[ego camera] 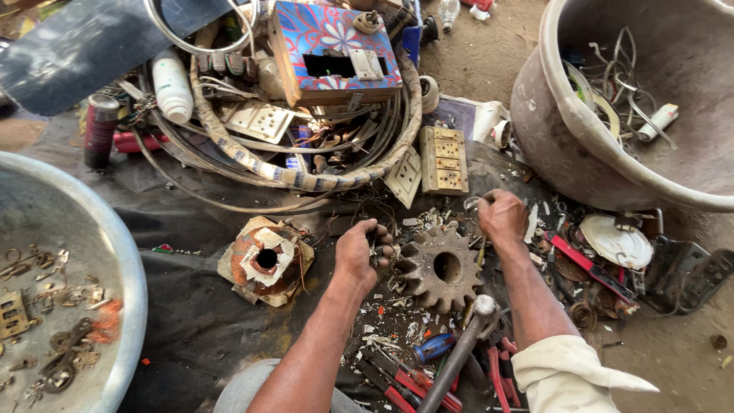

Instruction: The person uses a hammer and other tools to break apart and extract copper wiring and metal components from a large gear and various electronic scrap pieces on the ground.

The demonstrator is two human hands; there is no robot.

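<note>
The left hand (356, 256) is curling its fingers around a small dark object at the rim of a large rusty toothed metal gear (439, 269); the fingers are pressed together, but what they are pinching is too hidden to tell. The right hand (502, 216) is closing in a fist just beyond the gear's far edge, gripping something thin and metallic that cannot be made out.

The gear is lying flat on a dark cloth (191, 313) between the two hands, touching the left fingertips, with bits of broken plastic and metal scattered around it. Just to its left, a copper-wound motor core wrapped in torn paper (266, 261) is resting on the cloth. In front of the gear, a hammer with a grey metal head (483, 307) is lying beside red-handled pliers (501, 371). Beyond the hands, beige switch plates (443, 160) are sitting against a coil of braided cable (306, 180). A large grey tub holding wire scraps (550, 145) is standing to the right, and a wide metal basin of small parts (130, 268) to the left.
</note>
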